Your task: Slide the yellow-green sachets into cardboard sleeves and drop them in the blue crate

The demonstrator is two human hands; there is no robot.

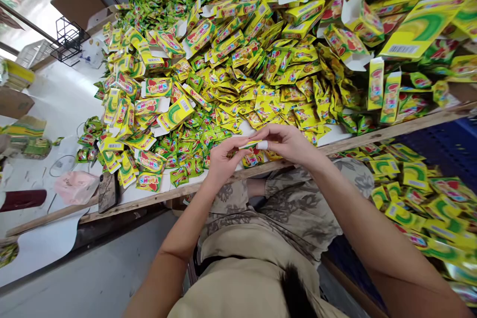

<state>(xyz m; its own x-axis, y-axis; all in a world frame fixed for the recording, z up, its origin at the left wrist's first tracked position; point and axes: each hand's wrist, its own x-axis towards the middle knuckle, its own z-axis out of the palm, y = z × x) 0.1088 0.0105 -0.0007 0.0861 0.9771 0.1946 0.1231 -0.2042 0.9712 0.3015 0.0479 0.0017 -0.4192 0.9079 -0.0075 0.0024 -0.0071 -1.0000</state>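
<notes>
left hand (pixel 220 161): pinching one end of a small flat carton (pixel 250 144), its grip closing narrowly on the edge.
right hand (pixel 285 140): holding the carton's other end, fingertips steadying it so both hands are sharing it.
carton: hovering just above the table's (pixel 354 138) wooden edge, close to the body.
sachet heap (pixel 261 94): lying piled within easy reach.
folded boxes (pixel 410 35): stacking up at the far right.

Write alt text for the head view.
Two bare hands, left hand and right hand, pinch one small packet between them over the table edge. Behind it lies a heap of yellow-green packets and flat cartons.
</notes>
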